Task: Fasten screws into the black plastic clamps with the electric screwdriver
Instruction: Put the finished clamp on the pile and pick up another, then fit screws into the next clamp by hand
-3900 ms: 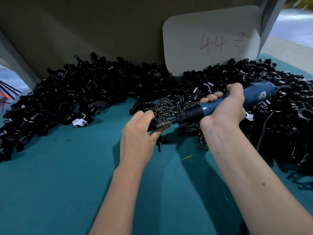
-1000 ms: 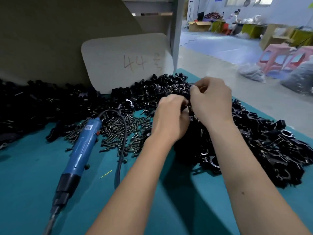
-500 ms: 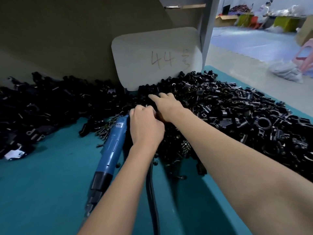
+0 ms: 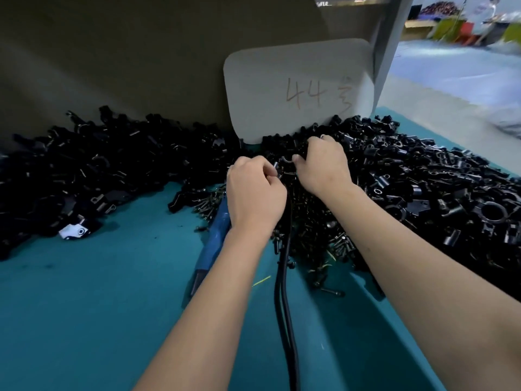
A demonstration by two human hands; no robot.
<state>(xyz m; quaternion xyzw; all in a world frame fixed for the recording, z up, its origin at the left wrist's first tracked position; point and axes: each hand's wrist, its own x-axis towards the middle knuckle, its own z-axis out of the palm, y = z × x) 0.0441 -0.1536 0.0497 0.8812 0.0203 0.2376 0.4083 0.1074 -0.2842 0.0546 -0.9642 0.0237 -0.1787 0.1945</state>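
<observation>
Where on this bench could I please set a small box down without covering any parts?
The bare teal mat at near left, bordered by the left clamp heap and the blue screwdriver, is free. A narrower strip lies between the forearms, crossed by the black cable. The screw pile and right clamp heap are crowded.

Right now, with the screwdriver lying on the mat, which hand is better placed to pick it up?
Left, probably. The left hand sits right over the blue screwdriver, whose body runs under that wrist. The right hand is farther off, at the clamps, holding one.
</observation>
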